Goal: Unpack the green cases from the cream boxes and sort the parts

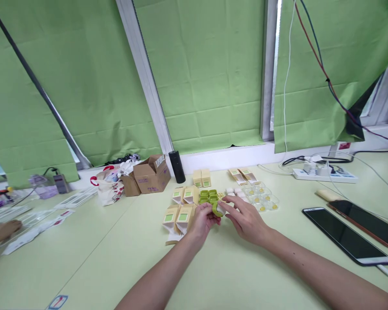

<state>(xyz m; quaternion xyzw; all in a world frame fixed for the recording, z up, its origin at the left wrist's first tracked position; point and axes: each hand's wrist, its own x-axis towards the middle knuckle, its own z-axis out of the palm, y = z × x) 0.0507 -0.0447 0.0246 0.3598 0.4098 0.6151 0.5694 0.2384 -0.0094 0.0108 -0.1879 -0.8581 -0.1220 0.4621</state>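
My left hand (201,222) is closed on a small green plastic case (216,210), held just above the table. My right hand (246,218) pinches a white rounded piece (223,207) at the case; whether it sits fully inside cannot be seen. Right behind the hands lie several green square cases (208,193), with small yellowish parts (220,196) beside them. White pieces (240,192) are partly hidden by my right hand. Clear plastic domes with yellow spots (261,199) stand to its right. Beside my left hand are open beige cartons with green squares (185,214).
Further back stand more beige cartons (201,178), a black cylinder (176,167) and a cardboard box (152,175). Two phones (345,234) and a power strip (325,175) with cables lie at right. Another person's hand (5,231) rests at far left near white trays.
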